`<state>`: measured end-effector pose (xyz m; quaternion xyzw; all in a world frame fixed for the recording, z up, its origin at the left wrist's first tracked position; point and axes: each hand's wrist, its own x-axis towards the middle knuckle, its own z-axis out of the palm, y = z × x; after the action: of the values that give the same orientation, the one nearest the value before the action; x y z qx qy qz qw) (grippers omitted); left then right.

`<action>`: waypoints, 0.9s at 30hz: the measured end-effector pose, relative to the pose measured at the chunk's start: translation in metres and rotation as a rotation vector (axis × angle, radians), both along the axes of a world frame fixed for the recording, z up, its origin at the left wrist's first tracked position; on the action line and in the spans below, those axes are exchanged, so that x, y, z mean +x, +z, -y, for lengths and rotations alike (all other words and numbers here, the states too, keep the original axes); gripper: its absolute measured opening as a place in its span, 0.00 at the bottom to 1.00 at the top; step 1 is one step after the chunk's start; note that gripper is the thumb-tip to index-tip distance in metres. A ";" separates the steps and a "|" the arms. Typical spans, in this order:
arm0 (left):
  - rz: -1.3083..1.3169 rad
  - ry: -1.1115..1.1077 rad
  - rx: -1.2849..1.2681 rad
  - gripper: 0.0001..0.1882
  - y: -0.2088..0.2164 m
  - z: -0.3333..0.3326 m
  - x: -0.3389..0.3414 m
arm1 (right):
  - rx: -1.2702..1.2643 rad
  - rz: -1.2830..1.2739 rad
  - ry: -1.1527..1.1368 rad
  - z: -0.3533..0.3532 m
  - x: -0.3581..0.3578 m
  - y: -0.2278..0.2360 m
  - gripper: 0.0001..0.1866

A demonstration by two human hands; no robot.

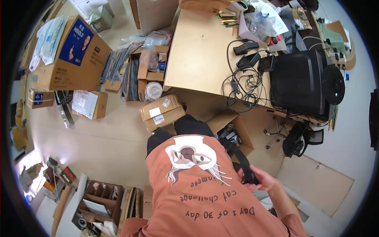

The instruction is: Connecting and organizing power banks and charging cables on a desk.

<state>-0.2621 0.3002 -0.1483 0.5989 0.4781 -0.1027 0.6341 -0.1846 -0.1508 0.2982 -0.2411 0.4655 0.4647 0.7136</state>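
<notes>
At my right side, my right hand (261, 179) is closed around the end of a black strap (241, 158) with a dark buckle-like piece (250, 179) on it. The strap runs up along the side of my orange-brown shirt (189, 177), toward an open cardboard box (244, 136) on the floor holding dark items. Where the strap's far end lies is hard to make out. My left hand is not in view. Close in front of my dark trousers (193, 125) sits a closed cardboard box (163, 112) with white labels.
Ahead stands a light wooden table (193, 51) with tangled black cables (246, 87), power adapters (248, 61) and a black case-like object (298, 83). Cartons, including a large box (75, 59), crowd the left floor. An office chair (298, 140) is at right; a brown divided organizer (100, 201) lies lower left.
</notes>
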 end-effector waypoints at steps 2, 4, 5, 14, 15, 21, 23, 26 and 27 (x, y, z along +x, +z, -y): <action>-0.019 0.064 -0.098 0.13 0.005 0.016 -0.022 | -0.059 -0.026 0.020 -0.002 0.001 -0.002 0.28; -0.038 0.141 -0.179 0.13 0.015 0.028 -0.045 | -0.164 -0.030 0.053 -0.012 0.011 -0.001 0.25; -0.045 0.178 -0.217 0.13 0.021 0.034 -0.053 | -0.190 -0.037 0.025 -0.015 0.016 0.000 0.25; -0.134 0.422 -0.463 0.14 0.103 0.024 -0.126 | -0.198 -0.118 -0.101 -0.015 0.026 -0.019 0.23; -0.145 0.453 -0.481 0.14 0.120 0.020 -0.130 | -0.226 -0.177 -0.153 -0.014 0.024 -0.022 0.23; -0.291 0.544 -0.662 0.18 0.257 -0.024 -0.106 | -0.252 -0.157 -0.081 -0.003 0.008 -0.027 0.21; -0.246 0.485 -0.754 0.20 0.289 -0.063 -0.092 | -0.277 -0.100 -0.035 0.006 0.001 -0.029 0.16; -0.211 0.199 -0.884 0.23 0.341 -0.086 -0.037 | -0.400 0.122 0.150 0.010 0.029 -0.010 0.13; -0.220 0.171 -0.976 0.21 0.346 -0.098 -0.031 | -0.433 0.164 0.096 0.014 0.039 -0.008 0.12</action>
<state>-0.2930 0.3983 0.1975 0.1770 0.4857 -0.3244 0.7922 -0.1455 -0.1650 0.2907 -0.4476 0.4826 0.3662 0.6577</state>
